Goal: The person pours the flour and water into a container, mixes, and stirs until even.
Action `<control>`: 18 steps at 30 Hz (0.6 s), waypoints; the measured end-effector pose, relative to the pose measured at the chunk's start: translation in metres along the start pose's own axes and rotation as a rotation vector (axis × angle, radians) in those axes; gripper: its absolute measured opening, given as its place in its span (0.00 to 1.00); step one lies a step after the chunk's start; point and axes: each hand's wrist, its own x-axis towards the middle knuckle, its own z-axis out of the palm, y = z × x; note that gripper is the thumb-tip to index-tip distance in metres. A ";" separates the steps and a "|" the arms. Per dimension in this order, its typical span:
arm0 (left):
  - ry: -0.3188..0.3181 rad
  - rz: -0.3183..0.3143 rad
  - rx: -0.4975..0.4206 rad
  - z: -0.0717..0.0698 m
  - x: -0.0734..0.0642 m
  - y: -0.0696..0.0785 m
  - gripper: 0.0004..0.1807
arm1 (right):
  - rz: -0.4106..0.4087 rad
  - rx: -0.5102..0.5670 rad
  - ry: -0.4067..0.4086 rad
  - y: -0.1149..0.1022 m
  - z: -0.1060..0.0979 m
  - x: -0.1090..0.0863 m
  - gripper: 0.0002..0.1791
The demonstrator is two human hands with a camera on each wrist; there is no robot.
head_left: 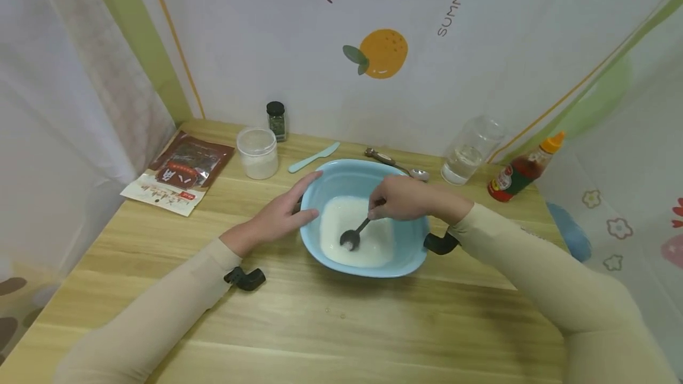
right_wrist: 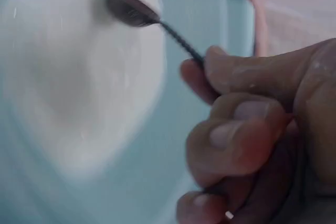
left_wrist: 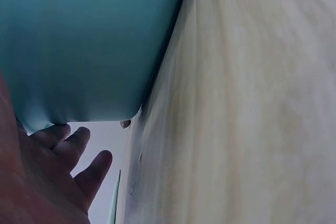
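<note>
A light blue bowl with a white, milky liquid in its bottom stands on the wooden table. Over the liquid, my right hand pinches a dark spoon by its handle, between thumb and forefinger. The spoon's head is tilted and overlaps the liquid, with a little white in it. My left hand rests against the bowl's left side, thumb and forefinger at the rim. From the left wrist, spread, mostly straight fingers show beside the bowl's outer wall.
Behind the bowl lie a mint spreader and a second spoon. Left of them stand a jar of white powder, a black-capped spice jar and a spice packet. A glass of clear liquid and a sauce bottle stand right.
</note>
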 end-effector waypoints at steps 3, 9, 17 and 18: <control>0.002 -0.001 -0.002 0.001 0.000 -0.001 0.46 | -0.044 0.013 0.017 -0.004 0.003 0.007 0.11; 0.000 0.012 -0.020 0.003 0.001 -0.001 0.46 | 0.054 -0.017 0.051 -0.002 -0.005 0.004 0.11; 0.005 0.003 0.001 -0.002 0.003 0.004 0.46 | -0.032 0.013 0.055 -0.011 0.000 0.017 0.12; 0.006 0.003 0.003 -0.002 0.003 0.004 0.46 | -0.013 0.000 0.085 -0.008 -0.002 0.018 0.13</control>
